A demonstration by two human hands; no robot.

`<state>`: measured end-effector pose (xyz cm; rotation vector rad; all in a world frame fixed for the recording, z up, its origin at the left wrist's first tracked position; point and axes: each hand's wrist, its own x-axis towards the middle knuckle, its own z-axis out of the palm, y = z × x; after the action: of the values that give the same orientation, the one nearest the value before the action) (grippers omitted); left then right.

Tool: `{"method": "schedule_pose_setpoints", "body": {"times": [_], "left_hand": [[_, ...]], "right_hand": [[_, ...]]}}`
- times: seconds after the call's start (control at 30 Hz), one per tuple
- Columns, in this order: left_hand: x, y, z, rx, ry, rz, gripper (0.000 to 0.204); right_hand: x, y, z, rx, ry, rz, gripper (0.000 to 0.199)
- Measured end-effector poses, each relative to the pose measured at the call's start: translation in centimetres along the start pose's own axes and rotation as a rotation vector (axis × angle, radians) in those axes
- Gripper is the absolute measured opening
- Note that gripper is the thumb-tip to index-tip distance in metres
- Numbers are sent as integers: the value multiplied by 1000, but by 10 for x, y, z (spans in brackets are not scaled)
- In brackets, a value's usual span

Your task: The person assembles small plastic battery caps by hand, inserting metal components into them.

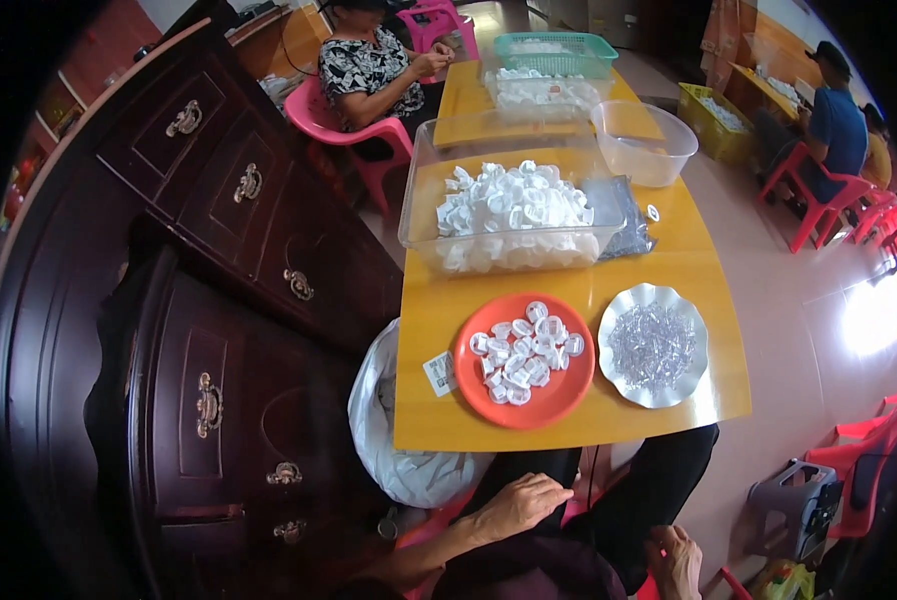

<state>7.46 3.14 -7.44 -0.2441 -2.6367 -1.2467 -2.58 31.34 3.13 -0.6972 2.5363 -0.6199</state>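
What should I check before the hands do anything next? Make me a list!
1. Left hand over the table: not ok; it's by the lap.
2. Right hand empty: cannot tell; its fingers are curled.
3. Orange plate fully on the table: ok, near the front edge.
4. White pieces on that plate: ok, a loose pile.
5. Wavy dish holding clear pieces: ok, right of the plate.
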Motion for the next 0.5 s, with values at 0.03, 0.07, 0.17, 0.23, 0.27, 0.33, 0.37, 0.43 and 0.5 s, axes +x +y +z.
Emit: {"method": "schedule_pose_setpoints", "body": {"times": [0.03, 0.07, 0.17, 0.23, 0.27, 0.33, 0.37, 0.43, 0.5], "left_hand": [[1, -1, 0, 20, 15, 8, 31], [2, -1, -1, 24, 19, 6, 31], [0, 3, -6, 77, 50, 9, 27], [3, 4, -9, 61, 62, 3, 28], [4, 6, -10, 60, 58, 3, 28], [8, 10, -12, 43, 40, 0, 28], [13, 12, -14, 39, 29, -3, 28], [21, 14, -19, 67, 45, 6, 27], [36, 14, -23, -15, 67, 28, 26]], "right_hand": [[1, 6, 4, -41, -29, 12, 22], [3, 19, 18, -122, -57, 52, 19], [16, 12, 19, -93, -99, 26, 19], [26, 13, 22, -87, -52, 8, 18], [30, 13, 22, -78, -20, -21, 17], [45, 14, 22, -63, 8, -43, 17], [55, 16, 23, -46, 72, -81, 16], [72, 13, 16, 11, 197, -158, 15], [88, 9, 7, 124, 334, -188, 16]]}}
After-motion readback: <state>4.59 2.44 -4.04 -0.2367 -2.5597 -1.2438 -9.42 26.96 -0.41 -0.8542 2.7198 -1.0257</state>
